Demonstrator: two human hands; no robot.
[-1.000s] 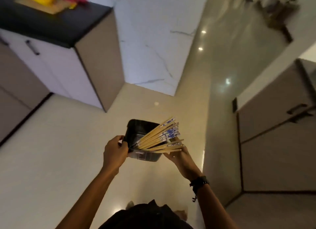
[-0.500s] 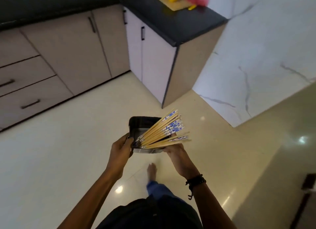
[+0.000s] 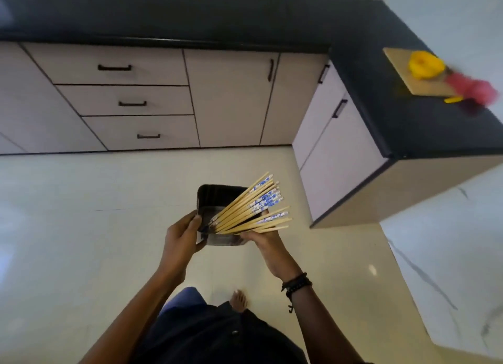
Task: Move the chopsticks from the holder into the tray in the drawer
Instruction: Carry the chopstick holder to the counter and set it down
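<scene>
Head view is showing, far to the left of the grip and beyond it, a stack of three drawers (image 3: 128, 99) sitting closed under a black countertop (image 3: 190, 12). Nearer, the left hand (image 3: 181, 237) is gripping the left end of the black rectangular holder (image 3: 215, 197), its fingers curling over the rim and clamping that edge. The holder is hanging in the air above the pale floor (image 3: 68, 227), carried between the two hands. The chopsticks (image 3: 245, 210) are lying inside it. Their narrow ends are gathering just beside the left hand's fingertips, and their blue-patterned ends are fanning up and to the right, past the holder's rim. The right hand (image 3: 262, 238) is holding the holder's near right corner from below, directly under the fan. The sticks are partly hiding how tightly its fingers are curling. A dark bracelet (image 3: 296, 283) is circling that wrist. Well to the right of the grip and beyond it, a wooden board (image 3: 402, 74) is lying on the countertop, bearing a yellow object (image 3: 424, 64), with a blurred red object (image 3: 476, 90) sitting at its near corner.
</scene>
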